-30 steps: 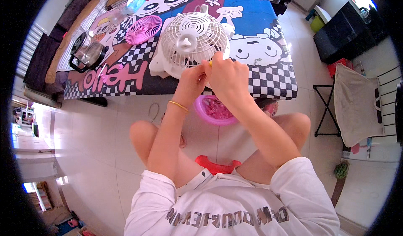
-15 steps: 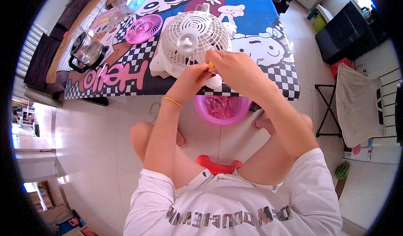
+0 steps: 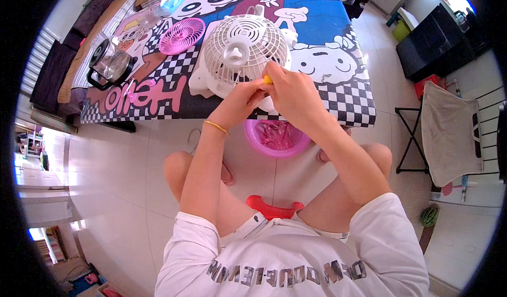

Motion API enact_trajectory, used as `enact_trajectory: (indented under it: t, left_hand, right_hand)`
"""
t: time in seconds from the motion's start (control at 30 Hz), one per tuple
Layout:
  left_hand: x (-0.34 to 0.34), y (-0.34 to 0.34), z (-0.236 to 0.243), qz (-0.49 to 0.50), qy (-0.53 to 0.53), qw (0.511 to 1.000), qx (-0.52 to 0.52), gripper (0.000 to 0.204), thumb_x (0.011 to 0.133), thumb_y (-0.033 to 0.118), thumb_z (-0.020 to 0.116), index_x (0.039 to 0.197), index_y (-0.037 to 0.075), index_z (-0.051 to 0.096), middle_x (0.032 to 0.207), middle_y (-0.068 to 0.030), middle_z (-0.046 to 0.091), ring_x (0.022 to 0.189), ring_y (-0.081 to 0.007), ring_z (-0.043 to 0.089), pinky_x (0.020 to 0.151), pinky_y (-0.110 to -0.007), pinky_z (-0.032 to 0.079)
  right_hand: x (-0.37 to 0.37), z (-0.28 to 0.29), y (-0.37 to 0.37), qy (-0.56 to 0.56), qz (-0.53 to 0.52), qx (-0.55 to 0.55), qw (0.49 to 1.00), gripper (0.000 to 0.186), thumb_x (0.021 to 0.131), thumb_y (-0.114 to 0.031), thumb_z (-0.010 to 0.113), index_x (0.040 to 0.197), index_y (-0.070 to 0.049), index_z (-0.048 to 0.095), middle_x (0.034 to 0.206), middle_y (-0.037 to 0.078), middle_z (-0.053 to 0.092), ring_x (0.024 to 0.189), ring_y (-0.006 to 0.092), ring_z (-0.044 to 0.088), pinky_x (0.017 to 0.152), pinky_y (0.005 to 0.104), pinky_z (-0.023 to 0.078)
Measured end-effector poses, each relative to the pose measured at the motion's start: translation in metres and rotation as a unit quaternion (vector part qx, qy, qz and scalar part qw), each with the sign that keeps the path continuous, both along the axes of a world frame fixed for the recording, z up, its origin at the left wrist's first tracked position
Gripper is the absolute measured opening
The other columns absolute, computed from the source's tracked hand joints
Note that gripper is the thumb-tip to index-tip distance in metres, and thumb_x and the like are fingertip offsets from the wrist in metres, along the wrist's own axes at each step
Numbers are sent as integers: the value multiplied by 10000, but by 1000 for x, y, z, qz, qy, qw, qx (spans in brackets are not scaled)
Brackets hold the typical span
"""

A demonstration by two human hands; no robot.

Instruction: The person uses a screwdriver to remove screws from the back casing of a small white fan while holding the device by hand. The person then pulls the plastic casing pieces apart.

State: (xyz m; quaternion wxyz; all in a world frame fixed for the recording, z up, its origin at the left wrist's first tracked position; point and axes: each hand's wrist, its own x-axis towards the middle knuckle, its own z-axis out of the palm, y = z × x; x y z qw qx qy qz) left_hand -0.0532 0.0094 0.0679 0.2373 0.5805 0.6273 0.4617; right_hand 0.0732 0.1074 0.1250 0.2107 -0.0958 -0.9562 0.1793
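Note:
A white fan with a round grille lies at the near edge of the patterned table. My right hand pinches a small yellow object, perhaps a tool handle, at the grille's front rim. My left hand is closed beside it at the same rim, its fingertips partly hidden; what it grips is unclear. A white rounded part of the fan shows just below my fingers. A pink round grille lies to the fan's left.
A glass kettle and blue pack are on the table. Below are a pink basin and red stool. A folding frame with cloth, black cabinet and watermelon are rightward.
Both hands have shifted slightly at the grille's rim, my left forearm a little leftward. The white part beneath my fingers and more of the pink basin have come into view.

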Motion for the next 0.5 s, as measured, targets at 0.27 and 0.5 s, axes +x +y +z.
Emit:
enact_trajectory:
  t: [0.27,0.5]
  left_hand:
    - [3,0,-12,49,25,998,0,221,832,-2,527,1053,7,524,829,-141,592,712,-227,556,689,-284,450]
    - [20,-5,-10,93,28,989,110,349,805,28,575,1149,45,513,1077,-119,595,1025,-220,575,862,-304,446]
  right_hand:
    - [0,-12,11,24,-1,-115,993,260,752,-160,640,911,-27,483,779,159,609,731,324,610,611,411,463]
    - [7,1,40,189,57,-123,973,199,851,-209,572,904,-23,524,760,104,584,678,232,591,612,326,452]
